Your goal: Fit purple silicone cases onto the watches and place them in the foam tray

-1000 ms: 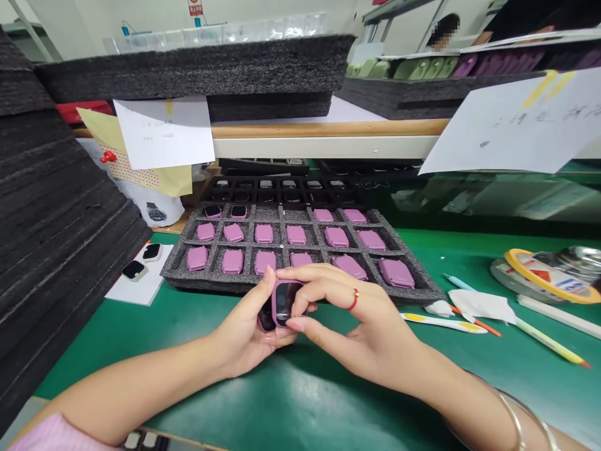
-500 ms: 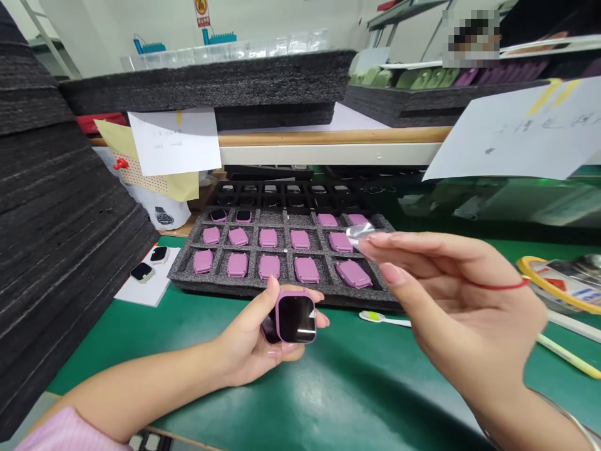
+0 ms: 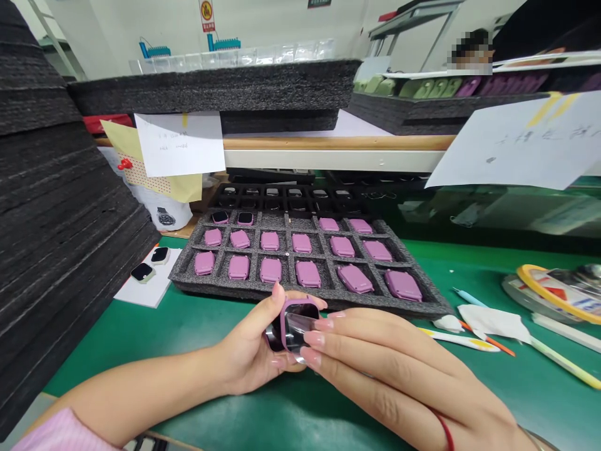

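My left hand (image 3: 248, 351) is closed around two purple-framed smartwatch cases without straps. The front watch case (image 3: 283, 322) turns its black screen up toward me, and the second watch case (image 3: 273, 337) sits partly hidden behind it. Between the fingertips of my right hand (image 3: 394, 376) is a thin clear film (image 3: 303, 326), lying over the front watch's screen. Its far edge under my fingers is hidden. Just beyond my hands lies a black foam tray (image 3: 188, 283) with rows of purple watch cases (image 3: 271, 270), mostly back side up; two at the far left show black screens.
Two pale watches (image 3: 143, 272) rest on a white pad at left, beside tall stacked black foam (image 3: 70, 250). On the right lie a toothbrush (image 3: 462, 340), crumpled tissue (image 3: 495, 322) and a yellow-rimmed container (image 3: 558, 300). A shelf (image 3: 328, 156) crosses above the tray. A person is behind at upper right.
My right hand has come down and left with the clear film, from above the tray's right side to the front watch's screen. The left hand keeps its hold.
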`<state>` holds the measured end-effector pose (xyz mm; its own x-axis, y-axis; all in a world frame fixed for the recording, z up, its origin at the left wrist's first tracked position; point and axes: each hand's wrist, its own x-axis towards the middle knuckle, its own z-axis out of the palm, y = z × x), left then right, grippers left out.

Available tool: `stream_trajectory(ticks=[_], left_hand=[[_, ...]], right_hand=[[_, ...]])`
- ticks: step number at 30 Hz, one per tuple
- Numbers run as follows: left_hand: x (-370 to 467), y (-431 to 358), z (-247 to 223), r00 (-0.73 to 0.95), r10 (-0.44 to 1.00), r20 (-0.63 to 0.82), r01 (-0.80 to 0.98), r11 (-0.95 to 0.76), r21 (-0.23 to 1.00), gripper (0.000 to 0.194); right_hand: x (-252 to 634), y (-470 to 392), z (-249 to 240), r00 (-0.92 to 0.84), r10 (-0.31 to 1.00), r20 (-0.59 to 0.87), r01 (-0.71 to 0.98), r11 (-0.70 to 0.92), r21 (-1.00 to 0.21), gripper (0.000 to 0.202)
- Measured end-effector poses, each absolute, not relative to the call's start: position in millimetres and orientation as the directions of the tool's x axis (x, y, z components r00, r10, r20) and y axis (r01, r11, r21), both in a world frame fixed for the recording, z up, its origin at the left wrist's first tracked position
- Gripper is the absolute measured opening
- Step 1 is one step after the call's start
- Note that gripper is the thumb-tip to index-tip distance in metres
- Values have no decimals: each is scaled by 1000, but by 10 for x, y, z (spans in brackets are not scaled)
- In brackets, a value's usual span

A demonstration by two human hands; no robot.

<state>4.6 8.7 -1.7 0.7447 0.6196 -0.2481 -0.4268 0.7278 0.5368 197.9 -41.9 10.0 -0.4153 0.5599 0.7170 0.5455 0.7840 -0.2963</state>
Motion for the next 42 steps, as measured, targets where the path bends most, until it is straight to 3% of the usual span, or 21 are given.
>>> stream_trajectory(ticks=[3,7,11,16,21,32,37,42], left_hand=[[59,82,-10,734,638,-233,-454,716,531,46],[73,84,7,703,667,-246,-474,698,537,47],[81,74,0,694,677,-246,-457,678,576,49],[94,41,-37,670,705,-234,-417,617,667,48],[98,52,4,688,684,-242,-423,648,633,54],[108,43,81,648,673,-356,-424,707,566,56],[128,-4,118,593,678,-434,-272,676,685,50],[103,-14,70,631,613,-476,-30,632,774,59]], right_hand=[[1933,-309,190,-521,403,752,455,877,-154,28],[1870,-236,273,-500,377,780,532,844,-67,19],[1814,-252,227,-414,453,790,553,814,-177,24],[1750,-259,98,-373,640,671,514,745,-425,56],[1784,-217,120,-324,716,619,386,697,-604,52],[1911,-88,230,-443,655,612,476,751,-459,48],[2091,588,355,-249,853,458,726,478,-494,27],[2133,1391,176,-142,889,436,798,363,-481,33]])
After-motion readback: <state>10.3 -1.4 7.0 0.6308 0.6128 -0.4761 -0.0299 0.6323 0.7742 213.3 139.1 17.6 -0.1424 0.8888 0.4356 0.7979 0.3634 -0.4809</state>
